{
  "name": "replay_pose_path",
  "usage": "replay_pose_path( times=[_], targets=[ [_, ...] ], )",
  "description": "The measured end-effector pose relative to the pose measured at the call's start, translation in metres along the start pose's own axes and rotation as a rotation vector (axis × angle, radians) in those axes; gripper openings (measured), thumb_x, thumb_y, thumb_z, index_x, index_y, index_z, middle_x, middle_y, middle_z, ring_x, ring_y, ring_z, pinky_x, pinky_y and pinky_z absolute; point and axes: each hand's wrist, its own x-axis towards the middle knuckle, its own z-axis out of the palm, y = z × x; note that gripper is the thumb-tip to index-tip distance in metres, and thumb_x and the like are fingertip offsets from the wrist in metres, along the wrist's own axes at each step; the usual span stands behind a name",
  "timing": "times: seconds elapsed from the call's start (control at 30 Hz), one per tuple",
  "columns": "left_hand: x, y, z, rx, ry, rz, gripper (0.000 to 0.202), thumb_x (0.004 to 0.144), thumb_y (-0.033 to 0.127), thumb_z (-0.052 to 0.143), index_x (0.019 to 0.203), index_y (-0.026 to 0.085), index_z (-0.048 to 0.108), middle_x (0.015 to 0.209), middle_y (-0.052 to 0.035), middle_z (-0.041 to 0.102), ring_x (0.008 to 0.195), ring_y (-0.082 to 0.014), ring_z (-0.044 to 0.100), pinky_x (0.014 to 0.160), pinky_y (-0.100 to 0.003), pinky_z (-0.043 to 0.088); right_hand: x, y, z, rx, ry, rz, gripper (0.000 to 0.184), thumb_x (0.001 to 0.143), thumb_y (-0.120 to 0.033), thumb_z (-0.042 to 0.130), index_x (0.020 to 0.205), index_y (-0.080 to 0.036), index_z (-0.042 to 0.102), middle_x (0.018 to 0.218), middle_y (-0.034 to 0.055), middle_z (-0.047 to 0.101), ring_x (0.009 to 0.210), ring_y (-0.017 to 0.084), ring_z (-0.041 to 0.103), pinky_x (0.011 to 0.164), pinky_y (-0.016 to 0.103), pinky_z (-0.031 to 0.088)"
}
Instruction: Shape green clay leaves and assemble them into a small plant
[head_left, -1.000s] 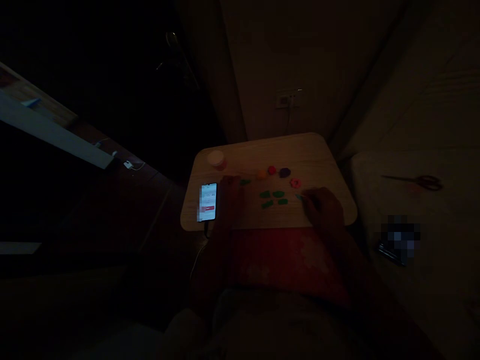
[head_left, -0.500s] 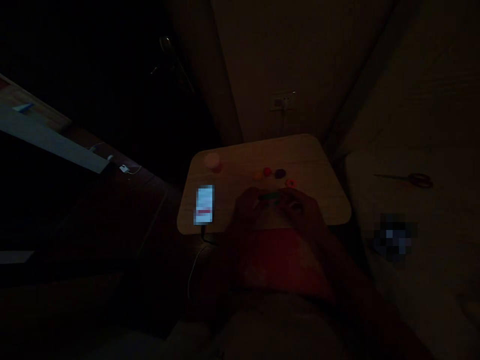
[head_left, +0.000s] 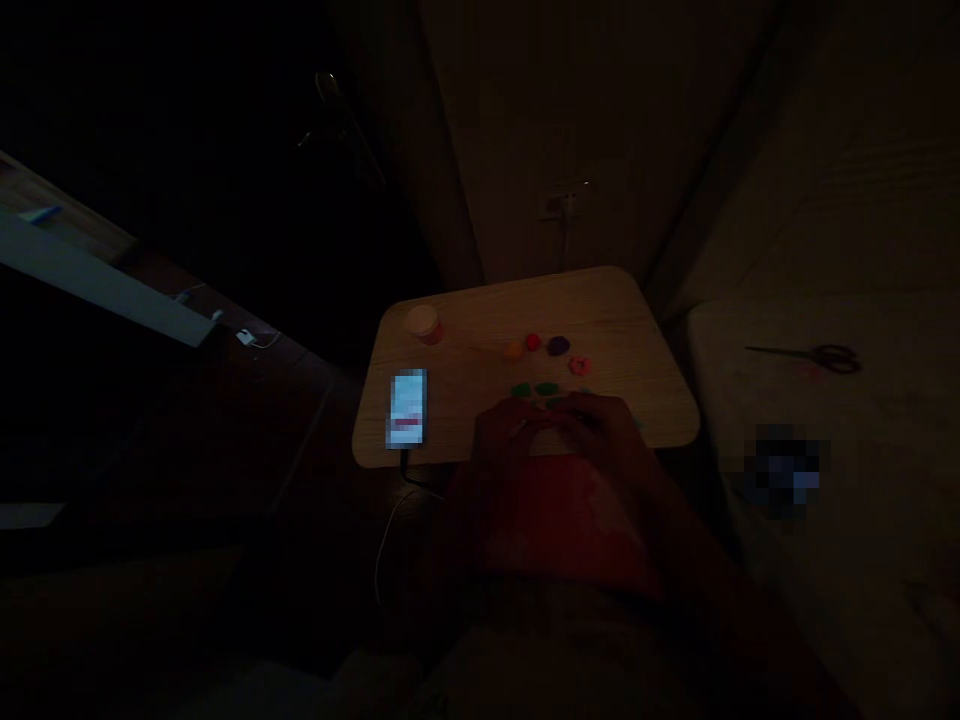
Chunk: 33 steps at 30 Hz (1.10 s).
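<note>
The room is very dark. My left hand (head_left: pixel 504 432) and my right hand (head_left: pixel 604 425) meet fingertip to fingertip at the near edge of a small wooden table (head_left: pixel 645 310). Both have their fingers curled in. A bit of green clay (head_left: pixel 559 403) shows just above where they touch, but the grip is too dim to read. Two more green clay pieces (head_left: pixel 521 389) (head_left: pixel 546 388) lie just beyond. Farther back sit an orange ball (head_left: pixel 514 350), a red ball (head_left: pixel 532 342), a purple ball (head_left: pixel 557 346) and a pink ring-shaped piece (head_left: pixel 579 366).
A lit phone (head_left: pixel 409 407) lies at the table's left front, its cable (head_left: pixel 386 530) hanging down. A small pink pot (head_left: pixel 424 322) stands at the back left. Scissors (head_left: pixel 821 355) lie on the bed to the right. A wall socket (head_left: pixel 562 200) is behind the table.
A second ago my hands were apart, the left by the phone and the right at the table's right. They came together over the green pieces and have drawn back toward the near edge.
</note>
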Motion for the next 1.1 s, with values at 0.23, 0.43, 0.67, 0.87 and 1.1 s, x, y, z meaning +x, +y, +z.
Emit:
replay_pose_path(
  times=[0.23,0.43,0.67,0.87,1.1],
  targets=[
    [0.002,0.009,0.003,0.018,-0.008,-0.035,0.032,0.100,0.048,0.063,0.088,0.022,0.077,0.090,-0.0068,0.079,0.086,-0.0212,0.073,0.083,-0.038,0.061,-0.006,-0.004,0.010,-0.064,0.055,-0.038,0.026,0.096,-0.043,0.061,0.086,-0.024,0.077,0.081,0.0067,0.075,0.069,0.021,0.068,0.063,0.031,0.053],
    [0.003,-0.010,-0.019,0.082,0.232,-0.147,0.034,0.096,0.051,0.068,0.082,0.021,0.073,0.081,-0.0044,0.075,0.078,-0.0217,0.070,0.076,-0.041,0.059,-0.009,0.007,-0.005,0.010,0.293,0.037,0.028,0.094,-0.046,0.063,0.081,-0.023,0.072,0.074,0.0046,0.069,0.066,0.020,0.063,0.060,0.030,0.051],
    [0.021,-0.054,-0.065,0.432,0.259,-0.137,0.011,0.099,0.028,0.063,0.101,0.022,0.072,0.105,-0.0085,0.076,0.097,-0.0270,0.069,0.091,-0.050,0.058,-0.009,0.022,-0.027,0.081,0.507,0.256,0.029,0.089,-0.047,0.068,0.094,-0.020,0.079,0.074,0.0034,0.071,0.063,0.017,0.061,0.057,0.029,0.051],
    [0.024,-0.072,-0.039,0.528,0.139,-0.136,0.021,0.088,0.010,0.061,0.101,0.020,0.074,0.115,-0.0107,0.074,0.112,-0.0294,0.064,0.106,-0.051,0.051,-0.002,0.010,0.001,0.301,0.359,0.261,0.032,0.083,-0.044,0.075,0.105,-0.022,0.080,0.087,0.0060,0.079,0.071,0.019,0.069,0.069,0.034,0.059],
    [0.019,-0.025,-0.020,0.089,0.214,-0.007,0.025,0.093,0.031,0.068,0.115,0.024,0.074,0.121,-0.0107,0.071,0.115,-0.0284,0.064,0.103,-0.048,0.052,0.000,-0.004,0.011,0.498,0.254,0.379,0.023,0.075,-0.042,0.081,0.083,-0.021,0.079,0.065,0.0024,0.072,0.057,0.017,0.063,0.058,0.031,0.053]
  ],
)
